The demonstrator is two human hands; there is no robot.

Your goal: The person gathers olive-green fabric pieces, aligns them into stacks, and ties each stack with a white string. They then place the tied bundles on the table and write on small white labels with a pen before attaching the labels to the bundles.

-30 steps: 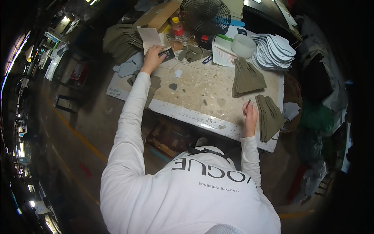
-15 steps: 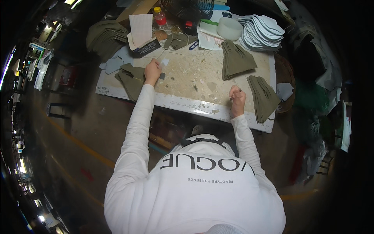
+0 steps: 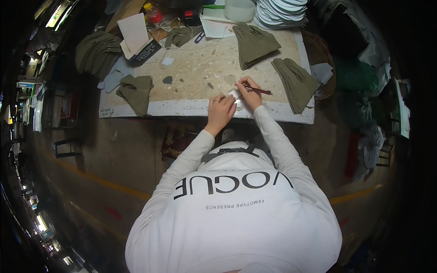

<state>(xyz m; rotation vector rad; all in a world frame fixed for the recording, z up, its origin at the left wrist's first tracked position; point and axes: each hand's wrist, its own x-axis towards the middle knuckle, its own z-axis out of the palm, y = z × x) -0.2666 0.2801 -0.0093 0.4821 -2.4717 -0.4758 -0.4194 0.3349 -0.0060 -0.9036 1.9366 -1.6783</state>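
Note:
My right hand (image 3: 250, 93) grips a dark reddish-brown pen (image 3: 260, 90), its shaft slanting out to the right between the fingers. Under the pen's tip, near the table's front edge, lies a small white paper slip (image 3: 235, 93). My left hand (image 3: 221, 110) has its fingers bent close together, with the fingertips holding the slip's left side. Part of the slip is hidden by both hands. To the right fans a stack of olive-green fabric pieces (image 3: 295, 85), and another olive stack (image 3: 256, 45) sits behind it.
Olive fabric (image 3: 135, 93) lies at the table's left, near a larger olive pile (image 3: 99, 52). A dark box with white cards (image 3: 142, 51), a red-labelled bottle (image 3: 153, 15), a tape roll (image 3: 240, 10) and stacked white pieces (image 3: 281, 12) line the back. Scraps dot the worn tabletop (image 3: 191, 68).
My left hand has come from beside the card box to the front middle of the table. My right hand has moved left to meet it, the pen now plainly showing. The view has shifted.

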